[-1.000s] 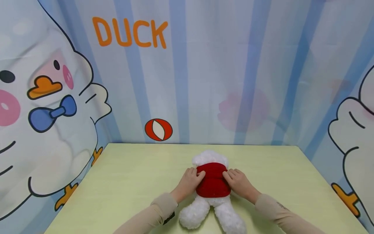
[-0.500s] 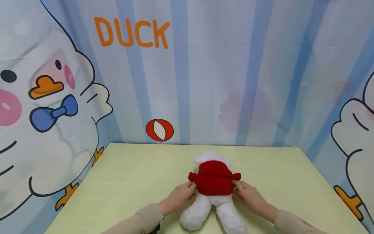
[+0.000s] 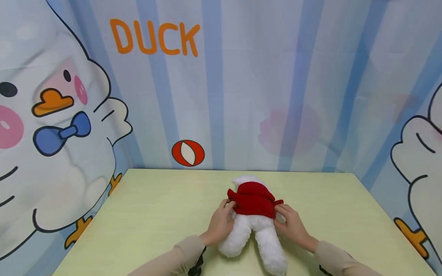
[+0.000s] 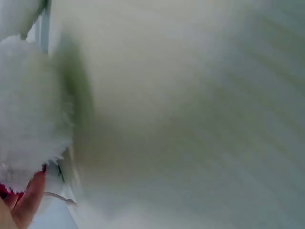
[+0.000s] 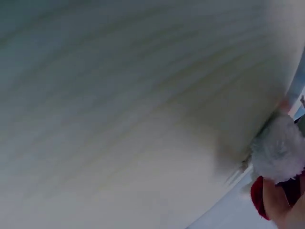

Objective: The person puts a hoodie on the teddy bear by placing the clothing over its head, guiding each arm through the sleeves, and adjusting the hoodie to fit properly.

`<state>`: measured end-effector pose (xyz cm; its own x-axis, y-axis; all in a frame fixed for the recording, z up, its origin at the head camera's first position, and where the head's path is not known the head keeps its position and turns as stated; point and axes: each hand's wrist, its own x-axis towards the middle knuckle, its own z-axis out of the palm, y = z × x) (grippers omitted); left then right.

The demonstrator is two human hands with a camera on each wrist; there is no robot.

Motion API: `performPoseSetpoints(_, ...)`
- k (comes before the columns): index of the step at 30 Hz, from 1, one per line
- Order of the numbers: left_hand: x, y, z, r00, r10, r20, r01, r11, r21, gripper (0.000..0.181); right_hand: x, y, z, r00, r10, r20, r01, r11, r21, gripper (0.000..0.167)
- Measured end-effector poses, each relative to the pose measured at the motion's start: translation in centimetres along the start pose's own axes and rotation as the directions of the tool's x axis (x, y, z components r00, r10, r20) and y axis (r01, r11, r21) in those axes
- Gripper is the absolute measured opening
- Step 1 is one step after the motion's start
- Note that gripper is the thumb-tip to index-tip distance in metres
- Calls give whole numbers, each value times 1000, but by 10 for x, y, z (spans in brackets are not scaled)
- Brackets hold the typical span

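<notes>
A blue-striped backdrop (image 3: pixel 255 76) with a white duck (image 3: pixel 65 184) and orange lettering (image 3: pixel 152 37) hangs behind a yellow-green tabletop (image 3: pixel 165 207).

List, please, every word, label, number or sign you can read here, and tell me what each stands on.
"DUCK", in orange capitals on the striped backdrop.
No other lettering can be made out, including on the white plush toy or its red top.

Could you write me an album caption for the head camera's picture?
Left hand and right hand hold the red top on a white plush toy lying on a pale table.
</notes>
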<state>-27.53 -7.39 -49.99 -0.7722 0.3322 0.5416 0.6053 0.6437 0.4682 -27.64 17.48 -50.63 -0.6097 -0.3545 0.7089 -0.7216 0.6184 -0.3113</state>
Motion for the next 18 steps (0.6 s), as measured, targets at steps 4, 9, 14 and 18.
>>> performPoseSetpoints(4,6,-2,0,1000,-17,15,19,991,-134,27,-1,4,5,999,9,31,-14,989,149,23)
performPoseSetpoints(9,11,-3,0,999,-32,-13,29,972,-232,24,-1,-3,6,991,102,84,-119,964,237,22)
performPoseSetpoints(14,14,-1,1,997,-69,-30,61,973,-224,26,1,-8,4,963,237,128,-266,914,307,19)
performPoseSetpoints(18,16,1,2,995,-96,-36,88,981,-174,32,5,-8,3,942,300,147,-333,884,327,14)
